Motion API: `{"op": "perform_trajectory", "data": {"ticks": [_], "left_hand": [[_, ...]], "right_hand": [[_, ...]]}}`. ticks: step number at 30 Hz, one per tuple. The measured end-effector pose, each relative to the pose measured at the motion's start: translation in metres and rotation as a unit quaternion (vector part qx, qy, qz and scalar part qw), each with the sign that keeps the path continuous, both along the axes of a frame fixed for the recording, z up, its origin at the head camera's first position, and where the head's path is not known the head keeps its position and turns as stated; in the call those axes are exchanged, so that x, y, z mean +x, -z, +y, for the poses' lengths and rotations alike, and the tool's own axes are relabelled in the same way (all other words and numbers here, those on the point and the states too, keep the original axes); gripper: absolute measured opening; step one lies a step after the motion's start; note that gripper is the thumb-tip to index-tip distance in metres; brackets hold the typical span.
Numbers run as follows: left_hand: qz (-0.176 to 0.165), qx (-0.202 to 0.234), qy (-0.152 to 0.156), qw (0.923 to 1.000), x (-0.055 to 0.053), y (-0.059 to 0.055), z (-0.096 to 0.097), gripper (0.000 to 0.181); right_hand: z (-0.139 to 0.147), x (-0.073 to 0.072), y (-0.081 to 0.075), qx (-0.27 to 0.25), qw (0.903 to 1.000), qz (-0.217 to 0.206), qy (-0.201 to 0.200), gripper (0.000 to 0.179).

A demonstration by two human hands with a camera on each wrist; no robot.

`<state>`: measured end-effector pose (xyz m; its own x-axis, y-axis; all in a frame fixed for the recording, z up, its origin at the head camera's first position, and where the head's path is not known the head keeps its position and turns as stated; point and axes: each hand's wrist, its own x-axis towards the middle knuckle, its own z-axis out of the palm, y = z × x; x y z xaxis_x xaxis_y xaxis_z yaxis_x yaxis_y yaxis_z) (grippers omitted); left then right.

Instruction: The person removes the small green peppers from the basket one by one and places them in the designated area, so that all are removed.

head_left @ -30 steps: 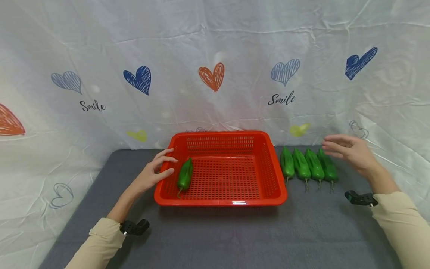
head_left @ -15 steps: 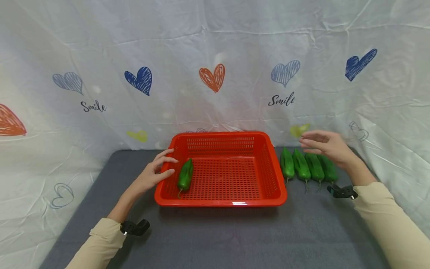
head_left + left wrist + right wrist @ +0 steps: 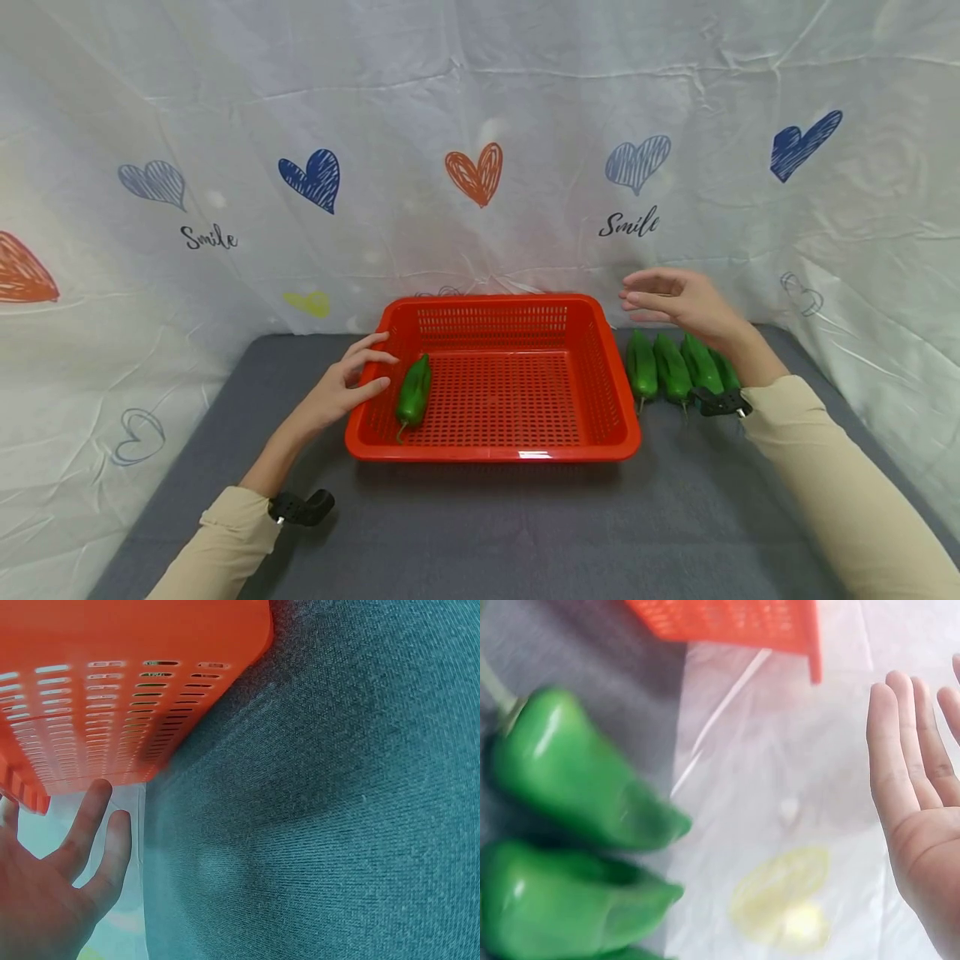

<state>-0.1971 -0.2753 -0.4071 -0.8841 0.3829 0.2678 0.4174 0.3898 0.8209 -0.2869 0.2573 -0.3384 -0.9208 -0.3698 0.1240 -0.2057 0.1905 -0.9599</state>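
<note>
A red plastic basket (image 3: 491, 452) with slotted walls sits on the grey cloth, and one green pepper (image 3: 413, 392) lies inside at its left end. My left hand (image 3: 339, 385) rests at the basket's left rim, fingers spread over the edge; in the left wrist view the hand (image 3: 56, 885) is beside the slotted outer wall. Above the row of green peppers (image 3: 672, 371) to the right of the basket, my right hand (image 3: 678, 304) hovers with nothing in it. Its fingers look fairly straight in the right wrist view, apart from the peppers (image 3: 577, 772). The wrist partly hides the rightmost pepper.
The grey cloth (image 3: 480, 533) covers the table. A white curtain (image 3: 390, 100) printed with hearts hangs right behind the basket and peppers. Black wrist cameras (image 3: 302, 507) are strapped to both wrists.
My right hand has moved left and slightly up, from the far side of the pepper row toward the basket's right rim. The left hand, basket and peppers have stayed put.
</note>
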Motion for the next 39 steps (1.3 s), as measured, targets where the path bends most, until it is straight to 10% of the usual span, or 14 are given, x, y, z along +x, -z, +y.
{"op": "perform_trajectory", "data": {"ticks": [39], "left_hand": [[0.002, 0.0, -0.003, 1.0, 0.002, -0.003, 0.002, 0.031]], "right_hand": [[-0.148, -0.02, -0.033, -0.076, 0.9852, 0.007, -0.153, 0.037]]}}
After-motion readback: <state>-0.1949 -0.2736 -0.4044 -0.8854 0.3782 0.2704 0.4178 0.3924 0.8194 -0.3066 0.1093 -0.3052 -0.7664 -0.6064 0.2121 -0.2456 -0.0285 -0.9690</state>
